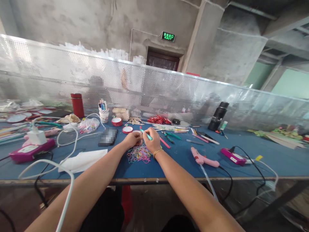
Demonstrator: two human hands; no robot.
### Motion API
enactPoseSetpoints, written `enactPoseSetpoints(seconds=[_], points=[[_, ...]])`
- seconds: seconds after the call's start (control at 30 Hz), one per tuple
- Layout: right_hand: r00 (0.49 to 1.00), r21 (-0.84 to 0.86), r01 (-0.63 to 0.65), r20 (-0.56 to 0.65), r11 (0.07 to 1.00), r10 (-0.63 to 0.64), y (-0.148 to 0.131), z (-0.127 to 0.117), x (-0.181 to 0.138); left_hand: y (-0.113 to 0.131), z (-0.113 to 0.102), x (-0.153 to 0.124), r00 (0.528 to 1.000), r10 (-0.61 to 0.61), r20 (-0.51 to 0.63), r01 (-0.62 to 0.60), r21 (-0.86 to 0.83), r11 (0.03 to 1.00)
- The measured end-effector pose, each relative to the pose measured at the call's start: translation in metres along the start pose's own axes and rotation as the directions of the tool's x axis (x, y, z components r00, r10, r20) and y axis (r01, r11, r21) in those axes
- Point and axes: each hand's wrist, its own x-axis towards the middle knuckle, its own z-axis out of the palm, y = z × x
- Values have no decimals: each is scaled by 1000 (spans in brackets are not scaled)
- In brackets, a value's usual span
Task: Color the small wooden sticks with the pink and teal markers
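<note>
Both my hands meet over a heap of thin coloured rubber bands (139, 154) on the blue table (178, 161). My right hand (151, 139), with a gold bracelet at the wrist, is closed round a teal stick or pen (147, 135). My left hand (132, 139) is pinched next to it, on a small thing near the stick's red tip that I cannot make out. A red stick (165, 143) lies just right of my right hand.
A pink glue gun (204, 159) with its cable lies to the right, and a magenta box (233, 156) beyond it. Green pliers (170, 136), red tape rolls (117, 121), a paper cup of pens (104, 112), a red flask (77, 105), a black bottle (218, 116), white cables (70, 141) and a perforated metal screen (169, 93) surround the spot.
</note>
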Motion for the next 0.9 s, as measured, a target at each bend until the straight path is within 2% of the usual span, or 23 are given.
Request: enactPoseSetpoints(seconds=[0.23,0.4,0.57,0.73,0.9], points=[[999,-25,-32,-18,999,31,0,0,0,1,0,-1,1000,6,6,-6,13,1000],[1000,-4,11,13,1000,-11,0,0,0,2,0,-1,1000,-1,0,1,20,1000],[999,-21,-26,-23,999,25,0,-1,1,4,0,-2,1000,1,12,-2,29,1000],[1000,8,6,9,1000,-6,-1,0,0,5,0,-3,1000,7,18,-7,3,1000],[1000,-16,-21,-21,1000,21,0,0,1,5,1,-2,1000,-8,-7,8,21,1000]])
